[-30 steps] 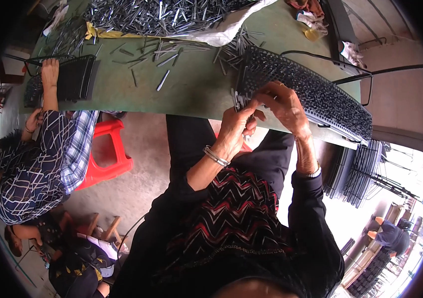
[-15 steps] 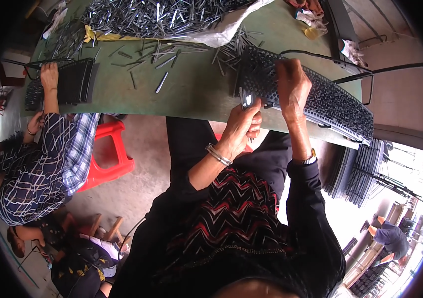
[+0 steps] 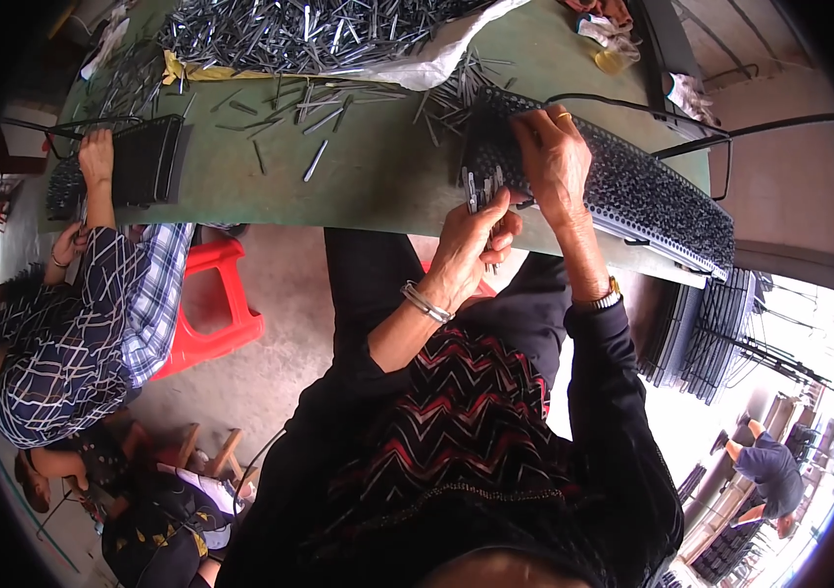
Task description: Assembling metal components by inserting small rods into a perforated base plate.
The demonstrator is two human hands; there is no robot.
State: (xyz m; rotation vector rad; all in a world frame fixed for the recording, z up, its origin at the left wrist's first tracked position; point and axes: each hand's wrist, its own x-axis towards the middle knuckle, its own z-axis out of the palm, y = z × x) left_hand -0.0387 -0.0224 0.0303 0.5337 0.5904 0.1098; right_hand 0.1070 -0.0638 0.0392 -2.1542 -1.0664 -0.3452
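Note:
My left hand (image 3: 474, 243) is closed around a small bunch of thin dark metal strips (image 3: 480, 188), whose tips stick up above the thumb. It is just off the table's front edge, beside the near left corner of a long black perforated rack (image 3: 667, 211). My right hand (image 3: 559, 167) rests over the left part of this rack, thumb and fingers pinched at its holed surface. What the pinch holds, if anything, is hidden. Many short dark pieces stand packed in the holes toward the rack's right end.
A heap of loose strips (image 3: 309, 34) lies on a white and yellow sheet at the far side of the green table (image 3: 211, 176), with more scattered before it. At left, a co-worker's hand (image 3: 96, 157) is at another rack. A red stool (image 3: 216, 304) stands below; black frames (image 3: 701, 333) stand at right.
My right hand has shifted slightly left over the rack, from a motion blur to a clear pinch. The strips in my left hand are more fanned out.

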